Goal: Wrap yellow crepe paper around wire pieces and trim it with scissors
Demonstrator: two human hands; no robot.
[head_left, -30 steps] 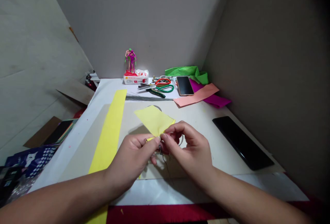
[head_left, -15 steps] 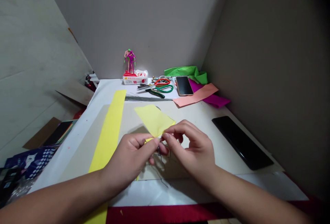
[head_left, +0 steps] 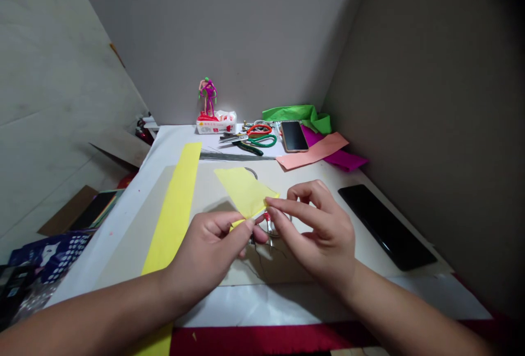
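A small piece of yellow crepe paper [head_left: 246, 189] is held up above the board, its lower edge gathered. My left hand [head_left: 217, 241] is closed on that gathered edge, thumb pressed over it. My right hand [head_left: 320, 230] pinches the paper's right lower corner between thumb and forefinger, the other fingers curled. A pale folded strip runs along the edge between both hands. Below them, partly hidden, lies a metal tool with a red part [head_left: 268, 223], beside thin dark wires [head_left: 260, 263]. A long yellow paper strip [head_left: 172, 208] lies left of my left hand.
Scissors [head_left: 262, 136], dark-handled pliers [head_left: 248, 148], a phone [head_left: 294, 136] and thin wires [head_left: 233, 156] lie at the back. Salmon [head_left: 315, 151], purple and green paper [head_left: 299, 112] sit back right. A black slab [head_left: 385, 225] lies right; a tissue pack [head_left: 215, 123] stands behind.
My right hand has shifted right along the paper's edge, its fingers lifting and spreading a little. More of the pale folded edge and the red-and-metal tool beneath now shows. My left hand stays put.
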